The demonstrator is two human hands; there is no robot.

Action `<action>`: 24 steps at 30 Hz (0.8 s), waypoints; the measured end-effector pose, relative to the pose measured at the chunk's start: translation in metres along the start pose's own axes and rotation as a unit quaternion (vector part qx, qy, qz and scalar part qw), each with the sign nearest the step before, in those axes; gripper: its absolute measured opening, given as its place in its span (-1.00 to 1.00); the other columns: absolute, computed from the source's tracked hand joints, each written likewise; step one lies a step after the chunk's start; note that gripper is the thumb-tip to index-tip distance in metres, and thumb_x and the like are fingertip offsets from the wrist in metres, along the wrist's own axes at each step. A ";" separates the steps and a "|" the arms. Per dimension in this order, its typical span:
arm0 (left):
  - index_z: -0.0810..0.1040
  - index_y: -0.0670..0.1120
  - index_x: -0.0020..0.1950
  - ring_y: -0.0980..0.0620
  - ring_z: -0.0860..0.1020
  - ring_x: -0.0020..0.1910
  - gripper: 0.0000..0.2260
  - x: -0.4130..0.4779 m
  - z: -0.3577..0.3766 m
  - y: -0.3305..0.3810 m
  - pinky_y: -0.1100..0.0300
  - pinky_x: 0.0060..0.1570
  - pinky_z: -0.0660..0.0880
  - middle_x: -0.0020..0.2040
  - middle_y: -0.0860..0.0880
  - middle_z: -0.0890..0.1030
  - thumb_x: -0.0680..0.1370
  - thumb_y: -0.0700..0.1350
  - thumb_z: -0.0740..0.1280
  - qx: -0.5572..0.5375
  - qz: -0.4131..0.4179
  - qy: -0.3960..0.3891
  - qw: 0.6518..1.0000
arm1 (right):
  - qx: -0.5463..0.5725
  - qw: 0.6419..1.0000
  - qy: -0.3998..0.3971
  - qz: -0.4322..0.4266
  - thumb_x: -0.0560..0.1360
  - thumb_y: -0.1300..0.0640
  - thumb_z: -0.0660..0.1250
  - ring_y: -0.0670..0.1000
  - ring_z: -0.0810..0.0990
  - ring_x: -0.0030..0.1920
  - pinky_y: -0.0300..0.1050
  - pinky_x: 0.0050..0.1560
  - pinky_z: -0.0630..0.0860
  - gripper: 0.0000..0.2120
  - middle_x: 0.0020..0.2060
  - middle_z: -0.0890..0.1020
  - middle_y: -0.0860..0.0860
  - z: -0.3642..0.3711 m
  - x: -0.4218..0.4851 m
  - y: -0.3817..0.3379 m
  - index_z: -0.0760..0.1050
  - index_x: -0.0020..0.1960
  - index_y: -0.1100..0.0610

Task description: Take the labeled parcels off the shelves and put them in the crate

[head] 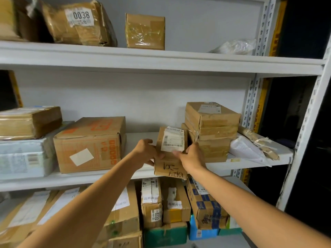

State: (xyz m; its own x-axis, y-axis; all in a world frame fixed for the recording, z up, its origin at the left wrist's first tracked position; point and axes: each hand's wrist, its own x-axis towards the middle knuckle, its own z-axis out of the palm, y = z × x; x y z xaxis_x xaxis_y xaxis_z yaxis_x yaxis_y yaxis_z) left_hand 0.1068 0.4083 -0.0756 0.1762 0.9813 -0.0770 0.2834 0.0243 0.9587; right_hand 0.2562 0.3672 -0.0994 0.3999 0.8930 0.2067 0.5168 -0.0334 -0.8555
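Both bare arms reach toward the middle shelf point(232, 165) of a white metal rack. The left hand point(146, 153) and the right hand point(192, 156) clasp a small cardboard parcel point(170, 158) from either side, fingers curled against its flanks. The parcel sits at the front edge of the shelf, tilted, its lower end hanging past the lip. A white barcode label point(172, 139) covers its upper face, and handwritten black marks run across the lower part.

Just right of the parcel stands a stack of brown boxes point(213, 129), close to the right hand. To the left, apart from the left hand, rests a larger box with orange print point(89, 144). On the top shelf a box bears a sticker reading 0038 point(80, 17). Below, more parcels stand packed together, one marked 0332 point(155, 214). The crate cannot be seen.
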 end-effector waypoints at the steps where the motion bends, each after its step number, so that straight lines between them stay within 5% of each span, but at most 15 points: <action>1: 0.10 -0.20 0.55 -0.25 0.51 0.25 -0.23 -0.004 0.001 -0.004 -0.17 0.14 0.53 0.34 -0.22 0.48 0.43 -0.44 0.40 0.005 -0.002 -0.009 1.000 | 0.012 1.000 -0.006 0.016 0.46 0.11 0.44 0.10 0.55 0.14 -0.17 -0.11 0.46 -0.58 0.18 0.53 0.12 0.001 0.000 0.001 0.26 0.14 0.16; 6: 0.26 -0.07 0.51 -0.24 0.51 0.24 -0.27 -0.011 0.008 -0.010 -0.17 0.15 0.53 0.26 -0.21 0.53 0.42 -0.48 0.37 0.018 -0.002 -0.049 0.999 | 0.069 0.992 -0.069 0.076 0.43 0.33 0.42 0.12 0.50 0.27 -0.06 0.22 0.48 -0.23 0.27 0.51 0.12 -0.004 0.002 0.005 0.05 0.48 0.15; 11: 0.35 -0.08 0.43 -0.16 0.56 0.15 -0.47 -0.011 0.004 -0.017 -0.04 0.03 0.61 0.21 -0.17 0.54 0.47 -0.32 0.32 -0.041 0.013 -0.084 0.996 | 0.075 0.991 -0.089 0.061 0.47 0.16 0.42 0.06 0.47 0.27 -0.11 0.18 0.41 -0.40 0.21 0.50 -0.08 -0.003 -0.003 0.009 0.25 0.44 0.06; 14: 0.38 -0.09 0.40 -0.13 0.57 0.10 -0.56 -0.012 0.007 -0.022 0.08 -0.21 0.63 0.16 -0.15 0.55 0.53 -0.15 0.35 -0.079 0.000 -0.043 0.996 | 0.137 0.985 -0.076 0.067 0.54 -0.01 0.35 0.08 0.44 0.31 -0.01 0.26 0.40 -0.42 0.35 0.46 0.02 0.001 -0.003 0.008 0.24 0.49 0.05; 17: 0.34 -0.03 0.43 -0.12 0.64 0.01 -0.41 -0.009 0.014 -0.031 0.03 -0.14 0.64 0.17 -0.15 0.58 0.45 -0.05 0.48 -0.071 -0.013 0.018 0.997 | 0.118 0.990 -0.048 0.057 0.56 0.05 0.32 0.04 0.46 0.22 -0.07 0.12 0.40 -0.46 0.34 0.47 0.02 0.006 -0.004 0.006 0.22 0.48 0.01; 20: 0.28 0.03 0.48 -0.15 0.63 0.06 -0.28 -0.007 0.011 -0.035 -0.02 -0.09 0.62 0.20 -0.16 0.59 0.40 -0.18 0.53 -0.080 -0.009 -0.007 0.997 | 0.110 0.990 -0.044 0.078 0.49 0.19 0.41 0.06 0.36 0.38 0.04 0.37 0.34 -0.27 0.42 0.39 0.04 0.004 -0.007 0.006 0.11 0.54 0.04; 24: 0.17 0.05 0.52 -0.15 0.61 0.07 -0.16 -0.008 0.001 -0.042 -0.06 -0.15 0.62 0.10 -0.16 0.61 0.37 -0.34 0.50 -0.056 0.027 -0.057 0.996 | 0.043 0.996 -0.042 0.062 0.42 0.31 0.46 0.05 0.27 0.46 0.00 0.43 0.26 -0.15 0.47 0.33 0.02 0.004 -0.023 0.007 0.10 0.55 0.01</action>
State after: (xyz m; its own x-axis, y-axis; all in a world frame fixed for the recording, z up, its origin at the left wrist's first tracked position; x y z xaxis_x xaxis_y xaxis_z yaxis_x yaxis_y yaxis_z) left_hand 0.0938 0.3988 -0.1156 0.2956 0.9540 -0.0495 0.1647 0.0002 0.9863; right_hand 0.2475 0.3485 -0.1119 0.3894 0.9192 0.0591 0.3985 -0.1103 -0.9105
